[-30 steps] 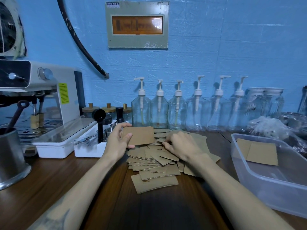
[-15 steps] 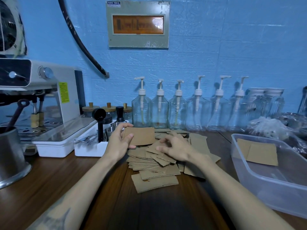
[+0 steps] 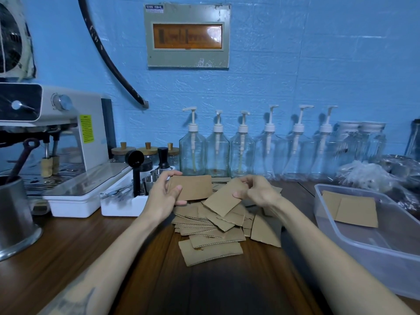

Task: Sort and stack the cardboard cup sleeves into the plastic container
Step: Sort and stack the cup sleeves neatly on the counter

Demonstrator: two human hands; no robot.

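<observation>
Your left hand [image 3: 162,196] grips one cardboard sleeve [image 3: 192,187] flat above the far left of the loose pile of sleeves [image 3: 218,226], thumb on its near face, fingers curled over its top edge. Your right hand [image 3: 259,190] pinches a second sleeve [image 3: 223,197] by its right end, tilted down to the left, its low corner over the pile. The plastic container [image 3: 354,253] sits well apart at the table's [image 3: 68,251] right, two sleeves [image 3: 351,209] flat against its far wall, bare wood between it and the pile. Pump bottles [image 3: 243,153] line the back edge
</observation>
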